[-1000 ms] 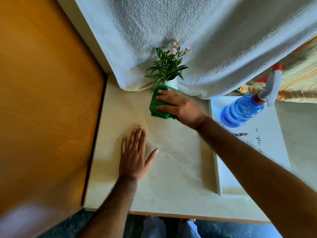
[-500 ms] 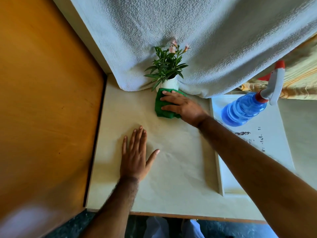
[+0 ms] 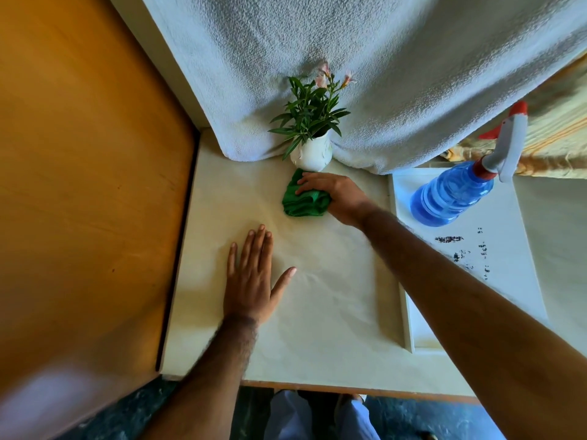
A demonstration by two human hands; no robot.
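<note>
Wiping a tabletop, far-centre patch in progress.

Right hand (image 3: 333, 195) reached across to the far middle of the table (image 3: 333, 328). Its fingers were curled down over a bunched green cloth (image 3: 303, 204) and held it as a wad against the surface; the thumb was hidden under the hand. Wadding probably gave a firmer pad for rubbing. The cloth sat on the table just near of the white vase (image 3: 313, 154), touching or almost touching its base; I could not tell which. It looked like the hand was working right up to the vase without lifting it.

Left hand (image 3: 251, 281) lay flat on the table, near and left of the cloth. Fingers were straight and together, thumb spread out, nothing held. Likely it was bracing the body for the long reach and pinning the wrinkled pale covering so it would not slide under the cloth.

The vase held a leafy plant (image 3: 309, 115) with pink flowers and stood against a draped white towel (image 3: 381, 58) at the far edge.

A blue spray bottle (image 3: 451, 198) stood to the right on a white board (image 3: 508, 265), apart from both hands, parked within reach. The board had dark specks, judged not yet wiped.

A wooden panel (image 3: 79, 185) bordered the left side.
</note>
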